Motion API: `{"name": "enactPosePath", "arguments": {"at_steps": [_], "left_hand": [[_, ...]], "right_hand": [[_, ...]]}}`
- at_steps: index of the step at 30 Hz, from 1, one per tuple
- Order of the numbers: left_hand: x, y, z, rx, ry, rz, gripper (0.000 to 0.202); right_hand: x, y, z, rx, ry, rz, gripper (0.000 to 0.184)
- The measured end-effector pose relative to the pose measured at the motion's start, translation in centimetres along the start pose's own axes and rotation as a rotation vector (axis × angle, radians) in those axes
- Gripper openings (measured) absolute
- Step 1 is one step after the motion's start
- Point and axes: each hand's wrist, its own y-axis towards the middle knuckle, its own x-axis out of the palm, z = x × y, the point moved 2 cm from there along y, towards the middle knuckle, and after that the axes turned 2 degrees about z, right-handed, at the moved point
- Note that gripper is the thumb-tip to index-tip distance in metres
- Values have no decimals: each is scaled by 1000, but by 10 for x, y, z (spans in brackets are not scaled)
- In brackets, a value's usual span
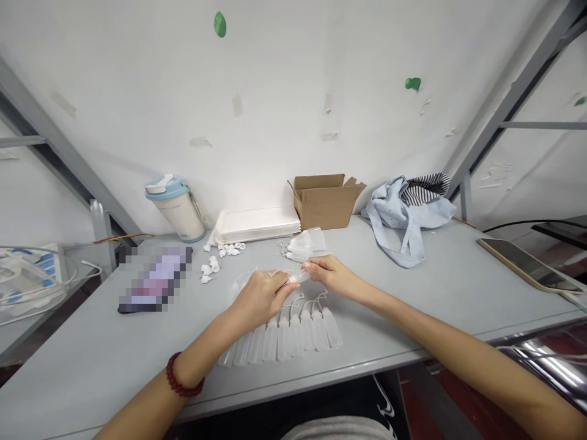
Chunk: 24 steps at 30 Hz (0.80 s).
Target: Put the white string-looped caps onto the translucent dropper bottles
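Over the middle of the table, my left hand (260, 297) and my right hand (329, 273) meet at one small translucent plastic bottle (301, 275). My left fingers pinch its white cap end, and my right fingers close on its other end. The fingers partly cover it. Below my hands lies a row of similar bottles (305, 336) with thin curved white tubes at their tops. Part of that row is hidden under my left hand and forearm. Behind my hands is a small pile of translucent bottles (305, 244). Several small white pointed caps (213, 264) lie loose to the left.
A stack of white trays or sheets (257, 225) and an open cardboard box (324, 206) stand against the wall. A blue-lidded cup (178, 208) and a phone with a pixelated screen (158, 278) are left. A light-blue cloth bag (403, 214) and another phone (527, 264) are right.
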Motion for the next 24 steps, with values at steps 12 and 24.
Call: {"name": "enactPosePath", "arguments": {"at_steps": [12, 24], "left_hand": [[-43, 7, -70, -371, 164, 149, 30], [-76, -14, -159, -511, 506, 64, 36]], "right_hand": [[-45, 19, 24, -171, -361, 398, 30], [-44, 36, 53, -240, -566, 348, 29]]}}
